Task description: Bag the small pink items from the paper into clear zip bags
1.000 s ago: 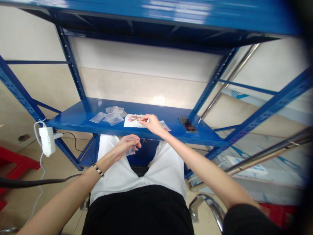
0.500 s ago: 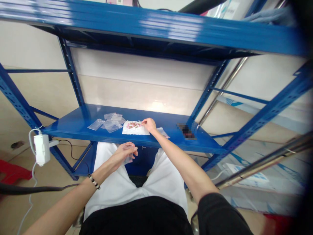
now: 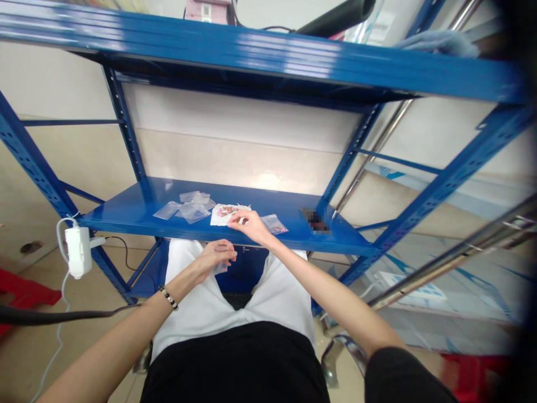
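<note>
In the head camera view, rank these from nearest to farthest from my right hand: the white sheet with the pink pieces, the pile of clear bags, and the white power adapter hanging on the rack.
1. White sheet: on the blue shelf, right by the fingers of the right hand.
2. Pile of clear bags: on the shelf, further left.
3. White power adapter: hanging at the rack's left front corner, farthest.
</note>
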`<act>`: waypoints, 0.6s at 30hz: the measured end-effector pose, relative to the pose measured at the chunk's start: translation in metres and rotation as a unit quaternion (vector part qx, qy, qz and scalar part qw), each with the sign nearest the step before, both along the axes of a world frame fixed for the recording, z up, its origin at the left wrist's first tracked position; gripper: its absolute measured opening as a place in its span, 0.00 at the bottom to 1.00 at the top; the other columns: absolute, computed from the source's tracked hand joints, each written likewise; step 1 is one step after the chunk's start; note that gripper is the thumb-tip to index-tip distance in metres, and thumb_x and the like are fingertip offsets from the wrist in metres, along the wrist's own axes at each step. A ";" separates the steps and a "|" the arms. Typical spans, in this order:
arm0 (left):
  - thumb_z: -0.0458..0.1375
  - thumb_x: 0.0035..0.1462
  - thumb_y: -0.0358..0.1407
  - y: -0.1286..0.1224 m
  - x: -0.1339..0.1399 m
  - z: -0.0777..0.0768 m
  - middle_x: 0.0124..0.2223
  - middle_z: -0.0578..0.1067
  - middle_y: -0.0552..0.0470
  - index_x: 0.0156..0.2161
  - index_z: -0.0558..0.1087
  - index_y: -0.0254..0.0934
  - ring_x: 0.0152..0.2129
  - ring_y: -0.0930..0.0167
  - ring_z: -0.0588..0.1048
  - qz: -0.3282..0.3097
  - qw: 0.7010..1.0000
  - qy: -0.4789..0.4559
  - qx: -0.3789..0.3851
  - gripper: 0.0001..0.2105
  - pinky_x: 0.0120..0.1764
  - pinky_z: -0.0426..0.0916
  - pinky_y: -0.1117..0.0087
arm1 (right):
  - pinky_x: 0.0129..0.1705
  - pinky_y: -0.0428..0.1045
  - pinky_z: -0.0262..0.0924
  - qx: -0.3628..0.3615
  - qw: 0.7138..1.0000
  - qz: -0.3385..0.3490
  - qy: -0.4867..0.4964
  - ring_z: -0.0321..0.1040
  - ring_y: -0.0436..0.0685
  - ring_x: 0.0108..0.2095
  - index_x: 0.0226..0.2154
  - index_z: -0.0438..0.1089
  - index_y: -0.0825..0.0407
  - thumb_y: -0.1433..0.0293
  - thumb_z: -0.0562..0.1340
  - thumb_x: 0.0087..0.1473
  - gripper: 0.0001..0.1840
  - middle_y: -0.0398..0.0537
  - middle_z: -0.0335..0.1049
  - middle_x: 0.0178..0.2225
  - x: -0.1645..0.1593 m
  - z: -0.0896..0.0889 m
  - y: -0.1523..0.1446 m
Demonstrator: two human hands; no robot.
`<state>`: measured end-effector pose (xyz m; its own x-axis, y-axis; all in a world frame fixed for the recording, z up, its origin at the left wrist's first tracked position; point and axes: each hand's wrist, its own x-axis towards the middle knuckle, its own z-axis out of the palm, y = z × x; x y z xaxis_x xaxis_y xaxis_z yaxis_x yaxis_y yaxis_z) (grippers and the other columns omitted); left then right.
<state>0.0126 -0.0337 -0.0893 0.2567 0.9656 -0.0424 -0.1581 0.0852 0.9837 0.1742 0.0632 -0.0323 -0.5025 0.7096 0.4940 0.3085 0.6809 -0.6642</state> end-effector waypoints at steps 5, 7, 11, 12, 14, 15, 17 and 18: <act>0.71 0.44 0.39 -0.010 0.002 0.002 0.31 0.78 0.46 0.36 0.75 0.32 0.27 0.70 0.76 -0.001 1.000 0.001 -0.013 0.16 0.31 0.70 0.70 | 0.37 0.46 0.58 -0.024 0.997 0.076 -0.007 0.70 0.54 0.38 0.32 0.79 0.52 0.66 0.66 0.55 0.07 0.48 0.77 0.34 0.002 -0.006 -0.061; 0.70 0.45 0.38 -0.014 0.003 0.003 0.32 0.77 0.46 0.37 0.75 0.32 0.29 0.69 0.76 -0.014 1.000 -0.023 -0.005 0.15 0.33 0.70 0.69 | 0.36 0.46 0.58 -0.057 0.996 0.062 0.013 0.71 0.54 0.38 0.34 0.79 0.52 0.64 0.65 0.57 0.10 0.49 0.77 0.36 0.005 -0.010 -0.065; 0.69 0.48 0.38 -0.014 0.005 0.006 0.31 0.77 0.47 0.39 0.74 0.32 0.30 0.69 0.76 -0.036 0.997 -0.064 0.003 0.14 0.34 0.71 0.70 | 0.41 0.47 0.61 -0.111 0.991 0.019 0.076 0.72 0.56 0.41 0.36 0.78 0.53 0.60 0.62 0.58 0.14 0.51 0.78 0.39 0.013 -0.017 -0.043; 0.68 0.49 0.38 -0.013 0.005 0.006 0.31 0.77 0.47 0.39 0.74 0.32 0.30 0.70 0.76 -0.040 0.997 -0.066 0.002 0.14 0.34 0.70 0.70 | 0.42 0.48 0.62 -0.117 0.989 0.005 0.090 0.72 0.56 0.41 0.36 0.78 0.54 0.60 0.62 0.58 0.15 0.51 0.78 0.38 0.016 -0.019 -0.032; 0.68 0.49 0.39 -0.009 0.005 0.005 0.31 0.76 0.47 0.38 0.74 0.33 0.30 0.70 0.76 -0.046 0.997 -0.069 0.001 0.14 0.34 0.70 0.70 | 0.42 0.48 0.63 -0.120 0.986 -0.035 0.107 0.73 0.57 0.39 0.34 0.78 0.55 0.61 0.63 0.56 0.14 0.51 0.78 0.37 0.020 -0.023 -0.008; 0.68 0.49 0.39 -0.008 0.005 0.005 0.31 0.76 0.47 0.38 0.74 0.33 0.30 0.70 0.76 -0.048 0.996 -0.069 0.000 0.14 0.34 0.70 0.70 | 0.41 0.48 0.64 -0.117 0.986 -0.061 0.106 0.73 0.56 0.38 0.34 0.78 0.55 0.61 0.63 0.56 0.14 0.51 0.78 0.37 0.023 -0.025 0.005; 0.68 0.49 0.39 -0.006 0.005 0.003 0.32 0.76 0.47 0.38 0.74 0.33 0.31 0.69 0.76 -0.050 0.997 -0.064 -0.001 0.14 0.34 0.71 0.70 | 0.39 0.47 0.64 -0.103 0.984 -0.126 0.078 0.73 0.56 0.37 0.35 0.77 0.56 0.63 0.61 0.56 0.14 0.51 0.79 0.36 0.027 -0.030 0.029; 0.68 0.48 0.39 -0.006 0.005 0.002 0.32 0.76 0.47 0.38 0.74 0.33 0.31 0.69 0.76 -0.049 0.997 -0.059 -0.002 0.14 0.34 0.71 0.70 | 0.39 0.47 0.64 -0.093 0.981 -0.159 0.057 0.73 0.56 0.37 0.35 0.77 0.56 0.64 0.60 0.57 0.14 0.51 0.79 0.36 0.029 -0.033 0.039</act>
